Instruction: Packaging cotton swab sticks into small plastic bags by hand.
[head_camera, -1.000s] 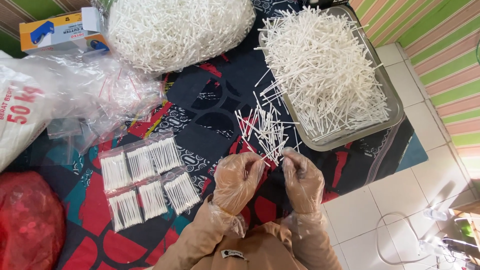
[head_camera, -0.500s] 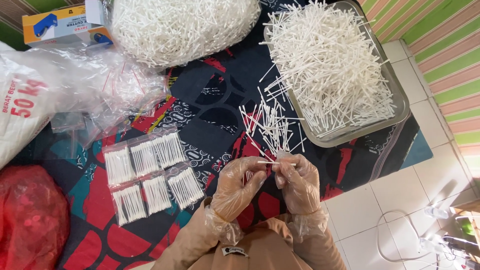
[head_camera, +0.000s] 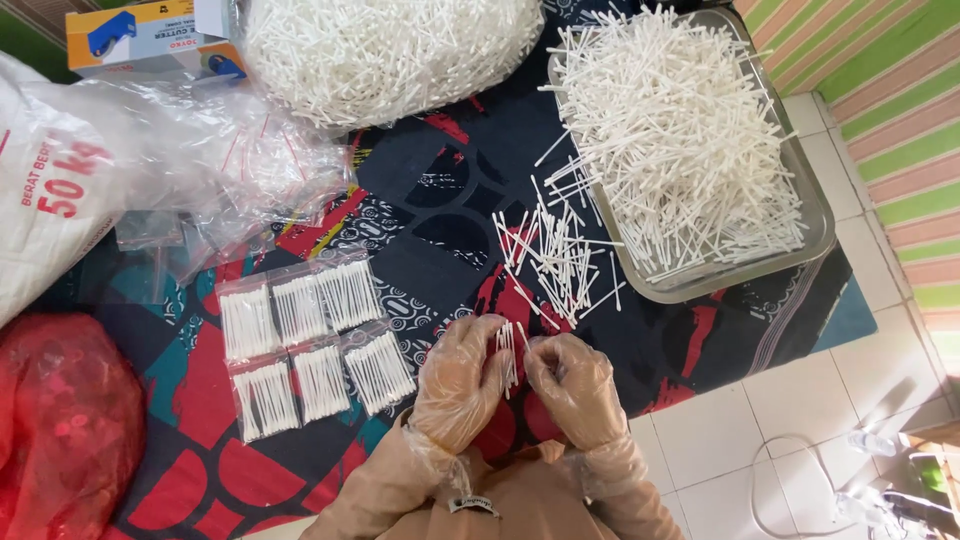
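Note:
Both my hands wear thin clear plastic gloves. My left hand (head_camera: 458, 385) grips a small bundle of white cotton swabs (head_camera: 508, 355), held upright between the two hands. My right hand (head_camera: 570, 385) pinches the same bundle from the right side. Just beyond the hands, a loose scatter of swabs (head_camera: 555, 255) lies on the patterned mat (head_camera: 420, 220). To the left of my left hand lie several small clear bags filled with swabs (head_camera: 315, 345), set in two rows.
A metal tray (head_camera: 810, 240) heaped with swabs sits at the far right. A big clear bag of swabs (head_camera: 390, 50) lies at the far middle. Empty clear bags (head_camera: 220, 170), a white sack (head_camera: 50, 200), a red bag (head_camera: 65, 420) and a box (head_camera: 150, 35) are on the left. White tiles (head_camera: 760, 440) lie at right.
My hands have drawn back from the loose swabs toward my body, bringing a small bundle of swabs with them. The view has shifted slightly.

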